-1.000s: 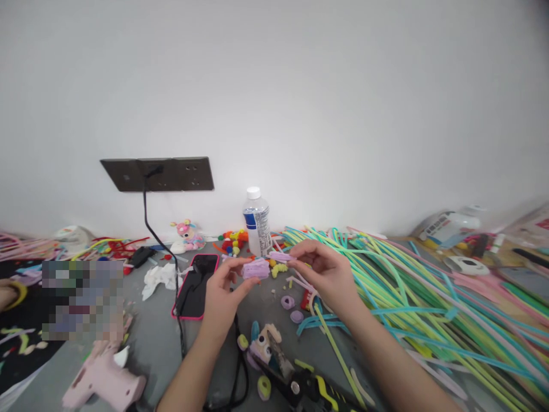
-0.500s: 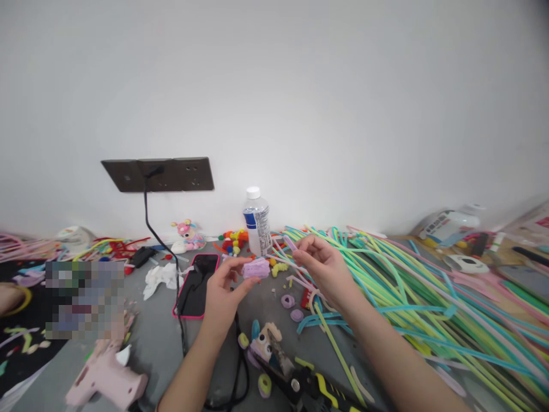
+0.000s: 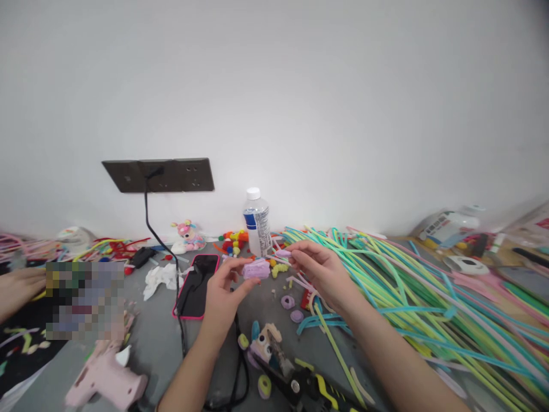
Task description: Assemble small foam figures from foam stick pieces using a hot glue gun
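My left hand pinches a small lilac fuzzy piece made of wound pipe cleaner, held above the grey table. My right hand pinches the lilac pipe cleaner strand that runs from that piece, close to its right side. Both hands hover near the middle of the view, in front of a water bottle. Two lilac coiled rings lie on the table just below my right hand.
A pink-cased phone lies left of my hands, with a black cable from the wall socket strip. A pink glue gun lies front left. A heap of coloured pipe cleaners fills the right. Another person's hand shows far left.
My right hand lowered the strand's end back toward the lilac piece after lifting it. The other person's hand came further into view at the left.
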Demonstrator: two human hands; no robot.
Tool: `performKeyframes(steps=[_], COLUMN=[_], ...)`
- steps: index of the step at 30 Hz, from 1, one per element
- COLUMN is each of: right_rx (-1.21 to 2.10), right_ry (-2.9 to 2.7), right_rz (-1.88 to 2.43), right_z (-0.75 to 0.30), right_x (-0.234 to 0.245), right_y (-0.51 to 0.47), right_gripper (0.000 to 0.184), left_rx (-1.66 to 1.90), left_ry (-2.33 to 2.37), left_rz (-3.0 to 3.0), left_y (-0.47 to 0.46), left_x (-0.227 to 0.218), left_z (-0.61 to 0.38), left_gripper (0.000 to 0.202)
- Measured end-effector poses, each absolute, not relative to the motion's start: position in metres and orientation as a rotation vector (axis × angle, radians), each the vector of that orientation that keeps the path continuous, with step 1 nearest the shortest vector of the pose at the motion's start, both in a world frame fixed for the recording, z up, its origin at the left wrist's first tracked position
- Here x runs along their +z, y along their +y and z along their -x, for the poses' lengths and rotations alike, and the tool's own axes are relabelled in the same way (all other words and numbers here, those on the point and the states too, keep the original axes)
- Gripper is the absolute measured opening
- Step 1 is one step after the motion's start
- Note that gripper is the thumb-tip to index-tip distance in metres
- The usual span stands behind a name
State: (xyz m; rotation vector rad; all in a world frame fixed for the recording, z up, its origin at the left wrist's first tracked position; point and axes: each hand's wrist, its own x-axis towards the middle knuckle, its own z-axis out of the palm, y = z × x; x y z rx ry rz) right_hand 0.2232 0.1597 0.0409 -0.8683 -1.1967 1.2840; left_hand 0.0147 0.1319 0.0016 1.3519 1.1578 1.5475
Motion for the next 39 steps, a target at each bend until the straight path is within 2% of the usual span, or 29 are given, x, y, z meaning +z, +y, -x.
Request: performKeyframes(steps=[12,15,19,24,27,33,39], right_rx=[1.417,1.44,1.438,1.43,1.446,1.215,1.228], right_ry=[-1.179,-1.203,-1.239,-1.235,-1.216,-1.313,-1.308], right_rz=[0.863,0.813,0.811,0.84,0.896,0.825,0.795], right_z=[-0.2244,-0.2251,-0.2265,-0.2275,-0.2274,-0.2249,-0.2243], right_x=[0.0388,0.0369,0.0373,0.0401,0.0427,0.0435,0.0407], right_y=[0.1589,0.1597,0.1601,0.1593,0.1584,0.1573,0.158], right_gripper=[0.039,0.033,0.05,0.034,0.036,0.034,0.03], left_rx=[1.546,1.553,1.562,1.543,1.537,1.53,1.53], left_ry=[1.168,1.169,1.17,1.17,1.171,1.199,1.208], left_rz=[-1.339,-1.356,-1.381,-1.385,-1.387,-1.407,-1.45], left_y=[0.1307,0.1308,0.1316,0.1327,0.1324,0.1309,0.1315], left_x=[0.0042,0.0028,0.0011,0.001,0.0015,0.0028,0.0053], left_z=[-0.0152,-0.0147,-0.0142,-0.0141,-0.0145,-0.0154,-0.0154], left_gripper=[0.029,0.028,0.027,0.028,0.027,0.026,0.026])
